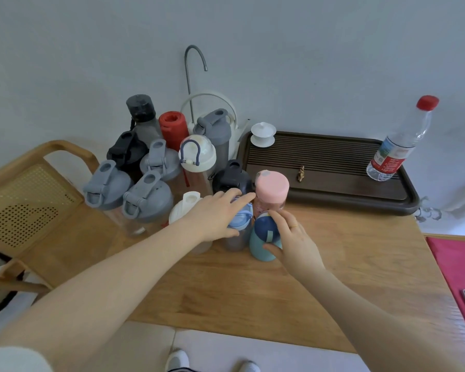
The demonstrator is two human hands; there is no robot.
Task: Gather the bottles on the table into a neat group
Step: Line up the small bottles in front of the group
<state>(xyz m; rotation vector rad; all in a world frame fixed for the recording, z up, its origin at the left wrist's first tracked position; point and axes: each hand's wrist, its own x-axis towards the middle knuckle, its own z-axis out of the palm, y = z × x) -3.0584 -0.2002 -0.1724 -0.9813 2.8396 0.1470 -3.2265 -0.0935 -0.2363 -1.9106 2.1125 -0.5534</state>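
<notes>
Nearest, at the bench's (320, 285) middle, the right hand (295, 242) curls around a teal bottle with a navy lid (265, 238), thumb low on its side and fingers over the top, so it has hold of it. Just at nine o'clock of that, the left hand (220, 216) lies half open over a light-blue-capped bottle (240, 220), thumb on its near side and fingers stretched over the cap; whether it truly grips is hard to tell. Touching these at twelve o'clock stands a pink-lidded bottle (272, 187).

Beyond, toward ten and eleven o'clock, the cluster of grey, black, red and white shaker bottles (148, 173) stands tightly packed, upright. Judging by this, most of the gathering looks done, and the two bottles in hand sit at the group's edge.

Farthest, at two o'clock, a clear water bottle with a red cap (399, 142) leans on the dark tea tray (333, 167), well apart from the group; it likely remains to be brought over.
</notes>
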